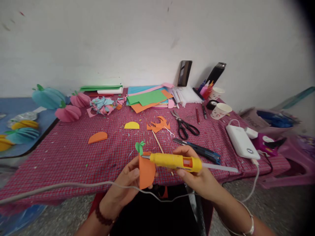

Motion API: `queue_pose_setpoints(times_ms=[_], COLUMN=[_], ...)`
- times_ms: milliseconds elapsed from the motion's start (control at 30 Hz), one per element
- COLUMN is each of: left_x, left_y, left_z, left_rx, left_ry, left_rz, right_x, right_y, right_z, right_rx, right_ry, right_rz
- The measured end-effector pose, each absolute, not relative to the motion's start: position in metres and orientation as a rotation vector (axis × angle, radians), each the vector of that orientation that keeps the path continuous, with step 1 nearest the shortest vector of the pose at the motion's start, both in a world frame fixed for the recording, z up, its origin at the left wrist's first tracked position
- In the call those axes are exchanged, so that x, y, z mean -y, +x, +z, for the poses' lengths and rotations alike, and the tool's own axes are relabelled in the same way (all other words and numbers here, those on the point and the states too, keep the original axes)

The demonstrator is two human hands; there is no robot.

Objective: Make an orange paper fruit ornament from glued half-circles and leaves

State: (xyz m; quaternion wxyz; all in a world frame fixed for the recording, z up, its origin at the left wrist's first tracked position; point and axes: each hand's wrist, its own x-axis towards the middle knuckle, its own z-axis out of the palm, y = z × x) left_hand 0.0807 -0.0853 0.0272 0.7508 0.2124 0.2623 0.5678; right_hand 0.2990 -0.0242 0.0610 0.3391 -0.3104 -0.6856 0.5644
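My left hand [128,178] is closed on a folded orange paper half-round [146,175] just past the table's front edge. A small green paper leaf and stem [140,147] stand at its top. My right hand [194,173] is wrapped round a yellow hot glue gun [169,160], with a whitish glue stick [220,167] sticking out of its back. The nozzle points left and lies at the upper part of the orange paper; whether it touches, I cannot tell. A pale cord hangs across in front of both hands.
On the checked cloth [66,150] lie black scissors [185,126], a blue utility knife [201,150], a wooden stick [157,141], orange scraps [159,124], a yellow half-round [132,125] and an orange one [97,137]. Paper pumpkins [68,113] stand left; paper cups [220,111] and a white power bank [242,141] right.
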Motion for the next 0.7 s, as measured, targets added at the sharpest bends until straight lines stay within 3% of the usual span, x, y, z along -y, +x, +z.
queue_pose_setpoints(times_ms=[700], left_x=[0.0858], left_y=[0.0800], left_z=[0.0204], left_rx=[-0.509], left_ry=[0.498], left_rz=[1.222], right_x=[0.0227], right_y=[0.2999], right_z=[0.0618], right_rx=[1.796], right_ry=[-0.804], right_rz=[1.474])
